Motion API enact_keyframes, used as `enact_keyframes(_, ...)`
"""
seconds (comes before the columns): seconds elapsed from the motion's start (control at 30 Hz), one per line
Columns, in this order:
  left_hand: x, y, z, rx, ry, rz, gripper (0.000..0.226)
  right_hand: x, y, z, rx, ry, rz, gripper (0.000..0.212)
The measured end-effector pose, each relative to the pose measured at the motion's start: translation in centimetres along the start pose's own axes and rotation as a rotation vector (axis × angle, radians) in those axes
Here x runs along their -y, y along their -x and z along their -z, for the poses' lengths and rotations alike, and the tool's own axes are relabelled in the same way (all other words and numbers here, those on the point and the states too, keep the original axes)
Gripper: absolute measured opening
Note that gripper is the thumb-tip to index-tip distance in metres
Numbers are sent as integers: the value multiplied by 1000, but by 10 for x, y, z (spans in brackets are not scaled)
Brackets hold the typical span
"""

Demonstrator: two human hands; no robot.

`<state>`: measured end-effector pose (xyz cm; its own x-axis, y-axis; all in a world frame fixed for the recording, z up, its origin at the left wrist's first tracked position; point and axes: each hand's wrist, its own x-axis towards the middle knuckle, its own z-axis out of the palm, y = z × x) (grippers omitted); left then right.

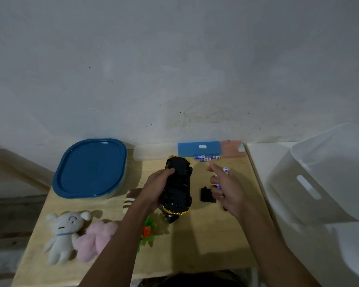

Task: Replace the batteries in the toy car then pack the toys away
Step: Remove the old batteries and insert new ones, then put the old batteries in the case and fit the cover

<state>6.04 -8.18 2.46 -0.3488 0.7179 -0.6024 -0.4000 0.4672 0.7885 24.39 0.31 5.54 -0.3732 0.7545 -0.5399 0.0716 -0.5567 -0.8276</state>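
Covering part of the brown-and-cream striped plush toy [131,198] and green-and-orange plastic toy [148,228] with the left forearm [120,235]; cropping the white plastic bin [330,172] at the right edge; blurring print on the small blue-and-white batteries [206,158] beyond reading.

Toy car [177,183] in left hand [155,185], batteries [225,170] in right hand [226,189]
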Motion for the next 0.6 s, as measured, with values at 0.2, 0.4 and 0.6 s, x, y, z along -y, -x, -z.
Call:
enact_keyframes(0.2,36,-7,-16,-99,-183,-4,38,-18,10,30,-134,50,1,36)
enact_keyframes(0.4,69,-11,-38,-52,-319,82,39,-33,9,46,-146,104,-34,32)
enact_keyframes(0.6,83,-33,-53,-136,-326,79,30,-31,-10,68,-127,193,-45,36)
